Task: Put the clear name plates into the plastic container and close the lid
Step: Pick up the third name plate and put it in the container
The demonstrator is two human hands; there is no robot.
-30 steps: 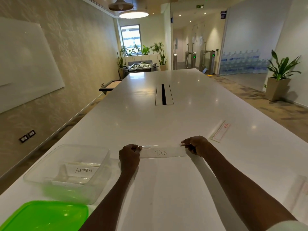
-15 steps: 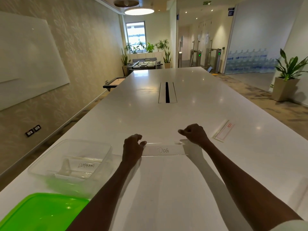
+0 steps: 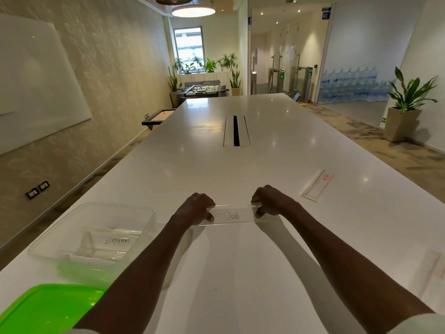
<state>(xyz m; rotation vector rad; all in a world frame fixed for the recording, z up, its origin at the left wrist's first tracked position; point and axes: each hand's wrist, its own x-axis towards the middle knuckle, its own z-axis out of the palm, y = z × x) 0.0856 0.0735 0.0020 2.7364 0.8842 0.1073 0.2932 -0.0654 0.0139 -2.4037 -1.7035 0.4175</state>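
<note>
A clear name plate marked DOG [image 3: 231,215] is held just above the white table [image 3: 240,273], in front of me. My left hand [image 3: 196,209] pinches its left end and my right hand [image 3: 269,201] pinches its right end. To the left stands the clear plastic container [image 3: 60,235], lid off, with a plate marked ELEPHANT [image 3: 116,241] inside. The green lid [image 3: 48,309] lies flat at the near left corner. Another clear name plate with a red-edged label [image 3: 317,186] lies to the right, and a further one [image 3: 428,268] shows faintly at the right edge.
A cable slot [image 3: 236,131] runs down the table's middle. A whiteboard [image 3: 36,80] hangs on the left wall. A potted plant [image 3: 404,109] stands on the floor at the right. Beyond the table's far end there is a foosball table [image 3: 204,89].
Both hands have tightened on the ends of the DOG plate and raised it slightly off the table. The container and lid have not moved.
</note>
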